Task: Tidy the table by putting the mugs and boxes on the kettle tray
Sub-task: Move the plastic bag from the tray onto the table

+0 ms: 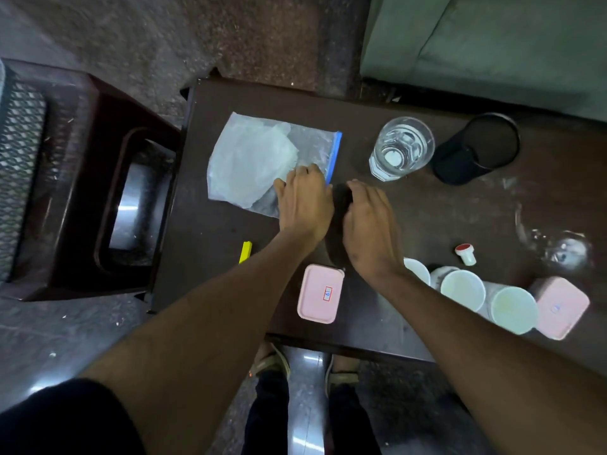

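hands meet at mid table (pixel 443 218), both reaching over a dark object (pixel 340 205) that sits btwn them. left hand (pixel 303 201) lies palm down w/ fingers curled at the tips, resting on the near corner of a clear zip bag (pixel 262 159) w/ a blue seal strip; right hand (pixel 368 224) is palm down too, fingers bent over the dark object's far end. can't tell if either hand truly grips the dark thing or only touches it; its shape is mostly hidden & blurred, so can't say if it's the tray or kettle.

task items: pink box w/ a red-edged label (pixel 320 293) sits near the table's front edge, just below the hands. three white mugs stand in a row to the right, under & beside the right forearm: first mug (pixel 418 270) partly covered by the wrist, second mug (pixel 461 289), third mug (pixel 512 308), all upright, mouths up, close together. second pink box (pixel 560 307) sits just right of the third mug, at the front right.

other stuff: glass of water (pixel 400 147) at the far side, black mesh cup (pixel 476 149) beside it to the right, small white bottle w/ red cap (pixel 465 253) lying near the mugs, clear glass item (pixel 565 251) blurred at far right, yellow piece (pixel 245 252) left of the left forearm. dark plastic chair (pixel 82 192) stands left of the table.
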The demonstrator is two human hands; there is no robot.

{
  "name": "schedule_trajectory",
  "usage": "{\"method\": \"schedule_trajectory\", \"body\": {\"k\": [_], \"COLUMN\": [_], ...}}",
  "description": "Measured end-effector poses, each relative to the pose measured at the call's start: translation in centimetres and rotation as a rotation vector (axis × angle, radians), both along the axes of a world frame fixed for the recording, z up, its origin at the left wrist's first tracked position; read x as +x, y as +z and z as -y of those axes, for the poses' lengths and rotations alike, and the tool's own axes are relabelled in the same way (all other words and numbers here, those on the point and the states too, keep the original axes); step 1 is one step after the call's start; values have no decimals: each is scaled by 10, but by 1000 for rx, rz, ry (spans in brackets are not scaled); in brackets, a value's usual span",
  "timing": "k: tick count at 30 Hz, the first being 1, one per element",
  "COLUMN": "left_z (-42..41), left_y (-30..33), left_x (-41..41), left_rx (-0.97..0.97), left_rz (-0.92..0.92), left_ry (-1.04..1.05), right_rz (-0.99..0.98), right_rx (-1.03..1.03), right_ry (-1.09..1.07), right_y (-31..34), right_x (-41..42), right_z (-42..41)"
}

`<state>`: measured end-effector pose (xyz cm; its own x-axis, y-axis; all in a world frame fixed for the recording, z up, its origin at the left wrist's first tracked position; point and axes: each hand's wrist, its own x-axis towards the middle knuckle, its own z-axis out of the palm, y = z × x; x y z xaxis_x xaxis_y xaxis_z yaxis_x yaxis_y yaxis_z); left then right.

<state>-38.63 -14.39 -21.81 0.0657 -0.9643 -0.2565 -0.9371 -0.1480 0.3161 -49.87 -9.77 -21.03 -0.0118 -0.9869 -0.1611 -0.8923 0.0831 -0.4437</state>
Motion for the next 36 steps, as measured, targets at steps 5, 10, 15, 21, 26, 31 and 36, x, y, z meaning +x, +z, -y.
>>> {"method": "schedule_trajectory", "body": {"k": [5, 10, 15, 21, 26, 31, 36], "left_z": [0, 3, 9, 9, 5, 7, 5], "left_y": [9, 19, 39, 65, 69, 73, 67], "left_x": [3, 7, 21, 44, 51, 50, 55], "left_rx": [26, 65, -47, -188, -261, -378, -382], "left_rz": [-58, -156, -238, -197, -272, -349, -383], "left_ry": [21, 45, 87, -35, -10, -14, -81], "right_rz": [20, 45, 127, 301, 220, 103, 71], "right_rx": [-22, -37, -72, -156, -147, -45, 16], "right_ry": [-11, 23, 43, 6, 48, 14, 33], "right_y": [3, 9, 18, 29, 17, -5, -5], "right_x": [1, -1, 3, 30, 41, 37, 40], "right_z": [4, 11, 21, 48, 60, 68, 74]}}
